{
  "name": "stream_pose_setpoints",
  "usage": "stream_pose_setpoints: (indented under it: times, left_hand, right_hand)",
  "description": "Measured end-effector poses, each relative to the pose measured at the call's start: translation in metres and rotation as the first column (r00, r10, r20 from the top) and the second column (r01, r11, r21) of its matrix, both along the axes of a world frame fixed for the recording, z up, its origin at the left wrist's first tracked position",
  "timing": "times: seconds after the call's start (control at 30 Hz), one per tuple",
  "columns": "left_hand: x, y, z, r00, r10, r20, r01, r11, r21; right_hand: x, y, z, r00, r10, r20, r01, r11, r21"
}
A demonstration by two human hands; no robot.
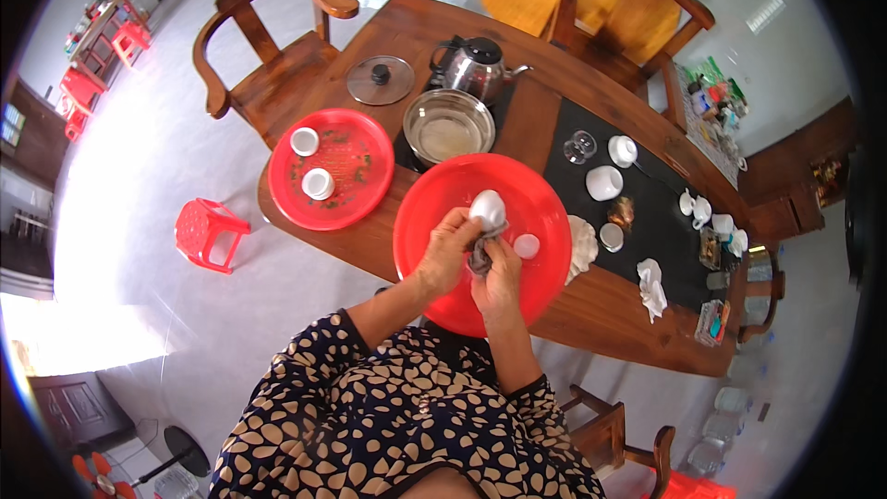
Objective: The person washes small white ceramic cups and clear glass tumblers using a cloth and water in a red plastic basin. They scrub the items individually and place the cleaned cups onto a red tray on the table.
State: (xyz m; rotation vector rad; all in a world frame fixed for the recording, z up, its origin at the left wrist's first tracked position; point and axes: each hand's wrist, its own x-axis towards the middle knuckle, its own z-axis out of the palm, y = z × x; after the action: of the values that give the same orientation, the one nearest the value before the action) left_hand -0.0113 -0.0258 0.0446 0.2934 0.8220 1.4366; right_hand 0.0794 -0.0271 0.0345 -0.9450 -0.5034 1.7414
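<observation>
Over a red basin point(416, 212), my left hand point(445, 248) is closed on a small white cup point(487, 207). My right hand point(498, 274) grips a dark grey-brown cloth point(480, 254), which is bunched up against the cup's near side. A small whitish cup point(527, 246) sits in the basin, to the right of my hands. At the left stands a round red tray point(346, 212) with green leaf decoration, carrying several white cups point(318, 184), some seemingly stacked.
Behind the basin stand a steel pot point(449, 127), a kettle point(480, 69) and a glass lid point(380, 80). White teaware point(604, 183), a glass point(579, 147) and crumpled tissue point(651, 290) lie on a black mat point(647, 212). Wooden chairs point(268, 65) and a red stool point(211, 234) surround the table.
</observation>
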Motion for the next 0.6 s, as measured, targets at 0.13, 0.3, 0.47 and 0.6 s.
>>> stream_pose_setpoints:
  times: [0.13, 0.3, 0.47, 0.6]
  left_hand:
    - [-0.001, -0.006, -0.023, 0.782, -0.056, -0.621, 0.116, 0.992, 0.057]
    - [-0.035, -0.010, -0.030, 0.254, 0.347, -0.903, 0.266, 0.872, 0.411]
    - [-0.099, -0.021, -0.023, -0.050, 0.554, -0.831, 0.291, 0.804, 0.518]
    - [-0.164, -0.035, -0.033, -0.311, 0.491, -0.813, 0.196, 0.871, 0.451]
  right_hand:
    - [0.003, -0.009, -0.012, 0.933, 0.104, 0.346, -0.162, 0.977, 0.142]
    - [0.006, -0.007, -0.002, 0.875, 0.147, 0.462, -0.239, 0.960, 0.147]
    - [0.014, -0.005, -0.027, 0.824, 0.216, 0.524, -0.312, 0.945, 0.102]
    - [0.013, -0.007, -0.046, 0.787, 0.247, 0.566, -0.354, 0.931, 0.087]
